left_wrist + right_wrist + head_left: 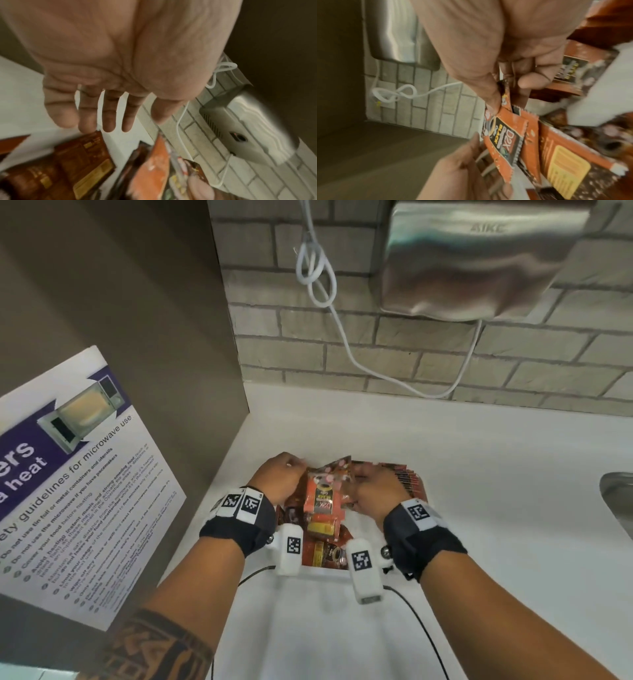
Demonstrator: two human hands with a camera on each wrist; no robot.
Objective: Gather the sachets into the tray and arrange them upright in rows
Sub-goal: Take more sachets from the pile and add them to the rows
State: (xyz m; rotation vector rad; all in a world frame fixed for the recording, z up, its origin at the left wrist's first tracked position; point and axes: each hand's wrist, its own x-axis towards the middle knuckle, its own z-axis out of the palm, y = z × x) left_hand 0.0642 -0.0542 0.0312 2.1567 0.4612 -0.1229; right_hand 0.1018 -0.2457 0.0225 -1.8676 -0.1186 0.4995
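A white tray (pixel 320 572) on the white counter holds several red, brown and orange sachets. A row of red-brown sachets (pixel 407 479) stands upright along its right side. My right hand (pixel 363 484) pinches a small bunch of sachets between thumb and fingers (pixel 530 81), with an orange "Black" sachet (pixel 505 138) in front, held over the tray's middle. My left hand (pixel 284 474) hovers at the bunch's left side, its fingers (pixel 109 121) straight and spread, gripping nothing. Brown sachets (pixel 82 162) lie loose below it.
A brown cabinet panel with a microwave poster (pixel 85 474) stands close on the left. The brick wall behind carries a steel hand dryer (pixel 479 261) and a looped white cable (pixel 322 285). A sink edge (pixel 616 498) shows at far right.
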